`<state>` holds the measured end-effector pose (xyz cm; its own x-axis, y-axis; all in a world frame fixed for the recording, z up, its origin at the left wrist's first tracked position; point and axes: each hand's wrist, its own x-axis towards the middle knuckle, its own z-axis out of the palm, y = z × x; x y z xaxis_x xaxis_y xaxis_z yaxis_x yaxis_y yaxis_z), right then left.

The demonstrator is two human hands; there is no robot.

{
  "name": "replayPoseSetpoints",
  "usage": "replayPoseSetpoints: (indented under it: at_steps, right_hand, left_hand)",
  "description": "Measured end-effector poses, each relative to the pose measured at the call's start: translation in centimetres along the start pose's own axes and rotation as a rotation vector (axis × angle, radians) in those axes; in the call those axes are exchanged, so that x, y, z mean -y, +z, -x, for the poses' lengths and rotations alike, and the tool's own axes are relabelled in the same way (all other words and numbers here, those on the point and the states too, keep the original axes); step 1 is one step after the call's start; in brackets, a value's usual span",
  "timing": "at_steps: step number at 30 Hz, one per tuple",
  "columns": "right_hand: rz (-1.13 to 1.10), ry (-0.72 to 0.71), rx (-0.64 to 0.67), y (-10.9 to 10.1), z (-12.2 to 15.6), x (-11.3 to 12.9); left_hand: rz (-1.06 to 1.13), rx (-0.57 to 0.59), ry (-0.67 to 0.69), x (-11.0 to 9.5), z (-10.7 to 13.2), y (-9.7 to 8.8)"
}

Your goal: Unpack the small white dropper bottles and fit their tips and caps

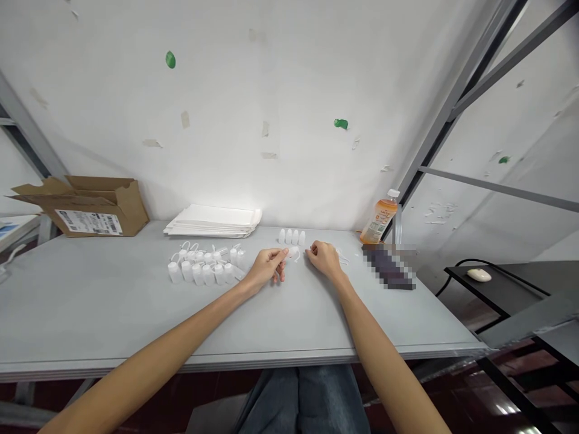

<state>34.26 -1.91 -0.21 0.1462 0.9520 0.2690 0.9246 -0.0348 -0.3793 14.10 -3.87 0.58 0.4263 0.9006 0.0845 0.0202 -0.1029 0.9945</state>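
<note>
My left hand point(266, 268) holds a small white plastic dropper bottle point(293, 253) in its fingertips, and a thin white loop hangs from the bottle. My right hand point(324, 260) lies just to the right of that bottle, with its fingertips drawn together. Anything between them is too small to tell. Behind my hands, several capless white bottles point(292, 237) stand in a short row. To the left of my left hand is a cluster of several white bottles point(203, 269) with tethered caps. Small clear pieces point(342, 257) lie beside my right hand.
The grey table point(113, 301) has its front edge near my lap. A cardboard box point(85, 208) and a stack of white sheets point(212, 221) stand at the back. On the right are an orange drink bottle point(379, 217) and a pixelated dark object point(388, 266).
</note>
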Motion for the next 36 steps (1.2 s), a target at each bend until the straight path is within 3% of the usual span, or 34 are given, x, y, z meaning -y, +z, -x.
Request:
replayPoseSetpoints:
  at_steps: [10,19,27,36]
  right_hand:
    - [0.063,0.081,0.021,1.4,-0.9,-0.1]
    - [0.194,0.091,0.099,-1.3,1.1,1.2]
    - [0.212,0.130,0.208,-3.1,0.9,-0.1]
    - [0.144,0.151,0.070,-3.9,0.8,-0.7]
  left_hand:
    - [-0.006,-0.003,-0.008,0.1,-0.1,0.1]
    - [-0.014,0.020,-0.006,0.2,0.0,0.1]
    - [-0.005,0.025,0.003,0.3,-0.1,0.1]
    - [-0.014,0.016,-0.006,0.5,-0.1,0.0]
